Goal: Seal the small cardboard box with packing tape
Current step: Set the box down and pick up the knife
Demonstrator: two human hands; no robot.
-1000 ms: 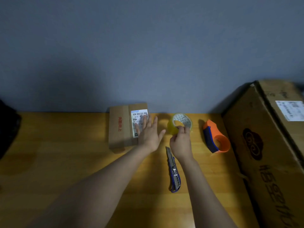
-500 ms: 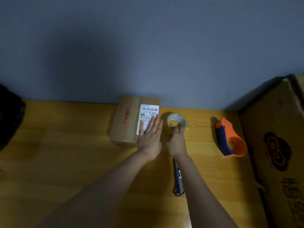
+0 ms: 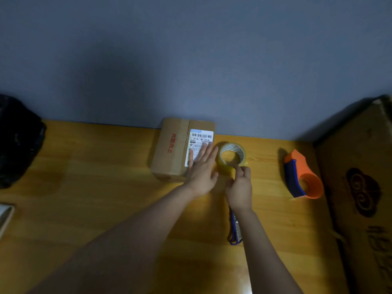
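A small cardboard box (image 3: 172,148) with red print and a white shipping label lies against the wall at the table's back. My left hand (image 3: 201,169) rests flat with spread fingers on the box's near right corner, over the label. Right of the box stands a roll of clear yellowish packing tape (image 3: 232,154), tilted on the table. My right hand (image 3: 239,187) pinches the roll's near rim between thumb and fingers.
An orange and blue tape dispenser (image 3: 302,177) lies to the right. A blue utility knife (image 3: 235,230) sits partly under my right forearm. A large cardboard box (image 3: 360,187) fills the right edge. A black bag (image 3: 17,141) sits far left on the wooden table (image 3: 95,198).
The view has shifted, so everything sits further right and lower. My right hand has slid from the roll's top to its near rim. My left hand stays flat on the box.
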